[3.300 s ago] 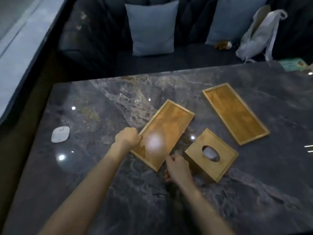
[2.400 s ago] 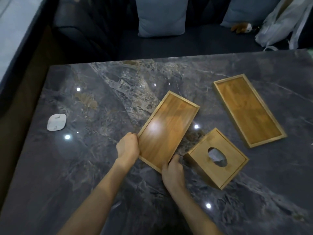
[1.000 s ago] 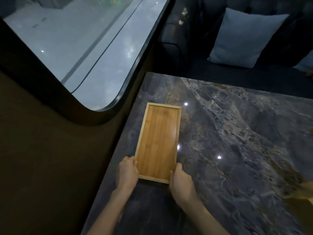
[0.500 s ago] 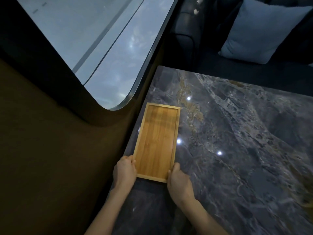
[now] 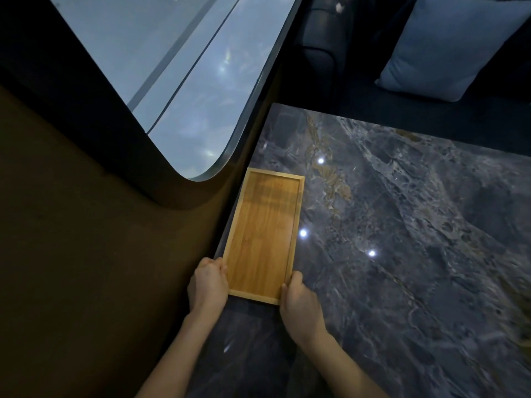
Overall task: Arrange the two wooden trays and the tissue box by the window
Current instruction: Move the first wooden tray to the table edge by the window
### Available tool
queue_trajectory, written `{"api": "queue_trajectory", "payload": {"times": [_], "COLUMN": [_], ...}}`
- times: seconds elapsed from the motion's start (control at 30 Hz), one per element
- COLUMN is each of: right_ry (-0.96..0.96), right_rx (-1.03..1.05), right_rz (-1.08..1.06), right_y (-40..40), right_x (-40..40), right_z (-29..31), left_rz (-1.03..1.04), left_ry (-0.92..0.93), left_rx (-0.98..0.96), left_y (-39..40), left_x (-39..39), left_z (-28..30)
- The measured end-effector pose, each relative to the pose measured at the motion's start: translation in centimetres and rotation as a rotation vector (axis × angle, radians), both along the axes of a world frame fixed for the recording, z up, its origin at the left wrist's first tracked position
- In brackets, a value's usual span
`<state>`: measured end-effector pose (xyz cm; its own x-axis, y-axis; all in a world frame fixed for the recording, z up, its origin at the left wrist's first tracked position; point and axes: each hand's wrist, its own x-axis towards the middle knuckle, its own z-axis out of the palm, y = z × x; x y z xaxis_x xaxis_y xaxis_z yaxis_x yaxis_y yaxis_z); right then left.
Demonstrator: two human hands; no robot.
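Nearest the camera, the left hand (image 5: 208, 282) and right hand (image 5: 300, 298) each grip a near corner of the wooden tray (image 5: 263, 235), which has slid from about a second ago further along the marble table (image 5: 402, 254) until its long side lies flush with the table edge just below the window (image 5: 172, 81). Beyond it the tabletop runs bare to the cushion (image 5: 448, 44) on the sofa. That tray looks placed, while the second tray and the tissue box, both out of view, remain to be brought.

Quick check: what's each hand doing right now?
Left hand: closed on the near left corner of the wooden tray.
Right hand: closed on the tray's near right corner.
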<state>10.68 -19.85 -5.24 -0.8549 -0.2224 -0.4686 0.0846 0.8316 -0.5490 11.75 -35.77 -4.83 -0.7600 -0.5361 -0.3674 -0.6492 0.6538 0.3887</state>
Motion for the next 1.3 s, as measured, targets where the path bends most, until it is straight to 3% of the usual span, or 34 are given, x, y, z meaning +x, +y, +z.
{"api": "queue_trajectory", "payload": {"times": [0.57,1.3], "right_ry": [0.036,0.008], "right_rx": [-0.066,-0.065], "right_rz": [-0.035,-0.048], "right_y": [-0.5,-0.4], "right_x": [0.2,0.2], "right_z": [-1.3,-0.8], "left_rz": [-0.112,-0.139], "left_ry": [-0.006,-0.021], "left_rx": [-0.136,-0.134], "left_y": [-0.2,-0.2], "left_x": [0.1,0.4], "left_z": [-0.3,-0.5]}}
